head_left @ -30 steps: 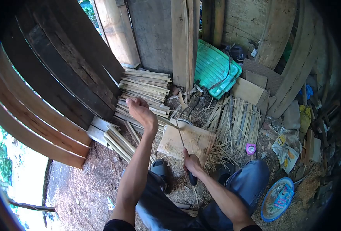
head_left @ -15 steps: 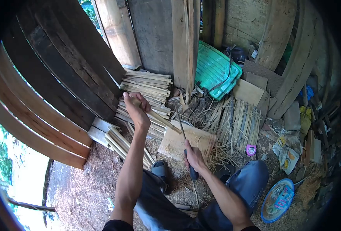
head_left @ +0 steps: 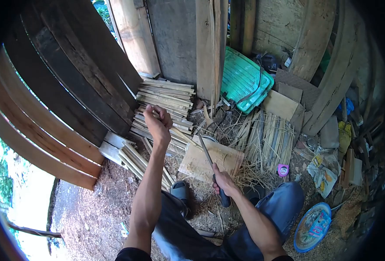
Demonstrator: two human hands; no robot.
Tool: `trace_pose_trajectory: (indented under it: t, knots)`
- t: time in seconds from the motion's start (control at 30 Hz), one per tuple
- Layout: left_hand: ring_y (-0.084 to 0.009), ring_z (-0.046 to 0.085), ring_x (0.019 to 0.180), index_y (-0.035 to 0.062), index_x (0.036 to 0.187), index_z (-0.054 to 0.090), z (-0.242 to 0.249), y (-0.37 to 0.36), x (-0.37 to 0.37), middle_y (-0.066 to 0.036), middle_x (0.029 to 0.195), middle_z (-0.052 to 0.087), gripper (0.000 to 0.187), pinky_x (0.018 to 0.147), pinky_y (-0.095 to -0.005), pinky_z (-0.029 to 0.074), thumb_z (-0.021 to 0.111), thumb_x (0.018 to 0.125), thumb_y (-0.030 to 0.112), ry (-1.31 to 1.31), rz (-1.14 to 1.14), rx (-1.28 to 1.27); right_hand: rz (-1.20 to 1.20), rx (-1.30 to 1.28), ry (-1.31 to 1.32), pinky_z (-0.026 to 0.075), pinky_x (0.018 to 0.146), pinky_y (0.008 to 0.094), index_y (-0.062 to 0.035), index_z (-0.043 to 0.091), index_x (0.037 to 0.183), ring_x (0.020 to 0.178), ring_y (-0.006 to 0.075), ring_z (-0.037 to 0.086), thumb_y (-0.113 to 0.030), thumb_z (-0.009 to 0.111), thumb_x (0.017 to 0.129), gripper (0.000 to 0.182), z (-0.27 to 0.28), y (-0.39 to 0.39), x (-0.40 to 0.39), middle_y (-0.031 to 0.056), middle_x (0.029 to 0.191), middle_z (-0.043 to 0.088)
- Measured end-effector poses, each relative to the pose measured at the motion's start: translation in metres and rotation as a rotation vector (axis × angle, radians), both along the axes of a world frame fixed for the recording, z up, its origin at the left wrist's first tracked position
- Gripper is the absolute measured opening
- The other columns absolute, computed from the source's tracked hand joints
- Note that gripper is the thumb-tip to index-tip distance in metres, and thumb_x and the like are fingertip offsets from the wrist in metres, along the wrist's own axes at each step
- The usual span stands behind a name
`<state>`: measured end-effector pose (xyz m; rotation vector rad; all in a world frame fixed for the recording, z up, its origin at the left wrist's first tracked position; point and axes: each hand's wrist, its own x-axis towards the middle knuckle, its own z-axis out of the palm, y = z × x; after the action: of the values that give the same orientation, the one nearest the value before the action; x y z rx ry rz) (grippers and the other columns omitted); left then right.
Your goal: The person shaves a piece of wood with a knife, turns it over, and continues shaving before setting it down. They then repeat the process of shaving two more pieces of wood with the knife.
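My left hand (head_left: 159,124) is raised over the stacked strips, its fingers closed on a thin bamboo strip (head_left: 184,137). That strip slants down to the right, its far end over a wooden board (head_left: 196,167) on the ground. My right hand (head_left: 223,182) grips the dark handle of a long knife (head_left: 206,151). The narrow blade points up and away from me, crossing the strip's lower end in this view. Shavings lie on and around the board, which sits between my feet and the strips.
Stacked bamboo strips (head_left: 165,98) lie by the plank wall, with more strips (head_left: 136,158) nearer me. At right are a bundle of strips (head_left: 274,135), a pink tape measure (head_left: 283,170) and a blue-rimmed basin (head_left: 298,242). A green plastic lid (head_left: 244,78) leans behind.
My right hand and the knife have shifted slightly down and to the right, the blade tilting a little more. The left hand has barely moved, still holding the strip.
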<state>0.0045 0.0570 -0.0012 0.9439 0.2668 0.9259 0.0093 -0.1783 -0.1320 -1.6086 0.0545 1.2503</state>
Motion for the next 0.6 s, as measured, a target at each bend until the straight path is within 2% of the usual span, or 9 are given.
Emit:
trace_pose_trajectory:
  t: [0.07, 0.1, 0.23, 0.3, 0.37, 0.43, 0.5, 0.53, 0.6]
  knots:
    - [-0.0116, 0.02, 0.039, 0.0092, 0.061, 0.033, -0.003, 0.004, -0.001, 0.0, 0.048, 0.025, 0.042, 0.037, -0.0279, 0.018, 0.029, 0.09, 0.039, -0.004, -0.011, 0.004, 0.01, 0.006, -0.038, 0.034, 0.035, 0.0258, -0.0071, 0.041, 0.06, 0.036, 0.0102, 0.037, -0.066, 0.034, 0.086, 0.065, 0.009, -0.001, -0.001, -0.0001, 0.047, 0.038]
    - [-0.0117, 0.022, 0.04, 0.0082, 0.064, 0.034, -0.004, 0.007, -0.003, -0.002, 0.05, 0.028, 0.039, 0.038, -0.0281, 0.019, 0.028, 0.091, 0.036, -0.006, -0.023, 0.014, -0.006, 0.095, -0.115, 0.034, 0.034, 0.0256, -0.0067, 0.042, 0.06, 0.035, 0.0101, 0.038, -0.065, 0.034, 0.087, 0.065, 0.019, 0.0, -0.002, 0.0002, 0.047, 0.039]
    - [-0.012, 0.023, 0.039, 0.0078, 0.064, 0.035, -0.004, 0.011, -0.002, -0.002, 0.049, 0.028, 0.041, 0.038, -0.0281, 0.019, 0.028, 0.092, 0.037, 0.014, 0.051, -0.015, -0.097, 0.303, -0.209, 0.034, 0.033, 0.027, -0.0061, 0.044, 0.056, 0.033, 0.0119, 0.038, -0.063, 0.034, 0.088, 0.066, 0.028, 0.004, -0.012, 0.0017, 0.043, 0.039]
    - [-0.0117, 0.022, 0.039, 0.0077, 0.063, 0.034, -0.002, 0.006, -0.001, -0.001, 0.048, 0.028, 0.042, 0.038, -0.0279, 0.018, 0.027, 0.093, 0.037, 0.02, 0.056, 0.004, -0.086, 0.279, -0.259, 0.034, 0.033, 0.0268, -0.0061, 0.043, 0.056, 0.033, 0.0119, 0.038, -0.062, 0.035, 0.088, 0.065, 0.02, 0.0, -0.016, 0.0018, 0.043, 0.039]
    - [-0.0114, 0.022, 0.039, 0.0077, 0.062, 0.034, 0.001, 0.002, 0.001, -0.001, 0.048, 0.027, 0.043, 0.038, -0.0276, 0.018, 0.027, 0.093, 0.037, 0.021, 0.061, 0.021, 0.033, 0.029, -0.005, 0.033, 0.032, 0.0261, -0.0064, 0.043, 0.06, 0.034, 0.0103, 0.039, -0.064, 0.036, 0.087, 0.064, 0.018, -0.004, -0.014, 0.0005, 0.045, 0.039]
    - [-0.0108, 0.022, 0.039, 0.0077, 0.061, 0.033, 0.003, -0.001, 0.001, 0.0, 0.047, 0.027, 0.045, 0.038, -0.027, 0.018, 0.026, 0.095, 0.037, 0.016, 0.056, 0.044, 0.014, 0.041, -0.013, 0.034, 0.033, 0.0271, -0.0065, 0.043, 0.058, 0.035, 0.0115, 0.041, -0.064, 0.038, 0.086, 0.064, 0.026, -0.003, -0.013, 0.0009, 0.046, 0.04]
    - [-0.0106, 0.022, 0.039, 0.0076, 0.061, 0.033, 0.002, -0.006, 0.002, -0.001, 0.047, 0.028, 0.044, 0.038, -0.0268, 0.018, 0.026, 0.094, 0.035, 0.021, 0.054, 0.049, 0.097, 0.01, -0.276, 0.039, 0.036, 0.0306, -0.0047, 0.044, 0.053, 0.038, 0.0146, 0.048, -0.063, 0.038, 0.087, 0.068, 0.035, -0.003, -0.016, 0.0059, 0.048, 0.047]
    - [-0.0106, 0.022, 0.039, 0.0075, 0.061, 0.034, 0.003, -0.008, 0.002, -0.001, 0.047, 0.029, 0.044, 0.038, -0.0268, 0.018, 0.026, 0.094, 0.035, 0.024, 0.042, 0.063, 0.097, 0.004, -0.273, 0.039, 0.036, 0.0306, -0.0047, 0.044, 0.053, 0.038, 0.0146, 0.048, -0.063, 0.038, 0.087, 0.068, 0.033, -0.002, -0.018, 0.0059, 0.048, 0.047]
    - [-0.0106, 0.022, 0.039, 0.0073, 0.061, 0.034, 0.002, -0.011, 0.004, -0.001, 0.047, 0.03, 0.044, 0.038, -0.0267, 0.018, 0.026, 0.094, 0.035, 0.022, 0.03, 0.08, 0.134, 0.074, -0.676, 0.04, 0.037, 0.0314, -0.003, 0.045, 0.054, 0.039, 0.0152, 0.049, -0.062, 0.038, 0.087, 0.068, 0.024, 0.002, -0.021, 0.0063, 0.048, 0.047]
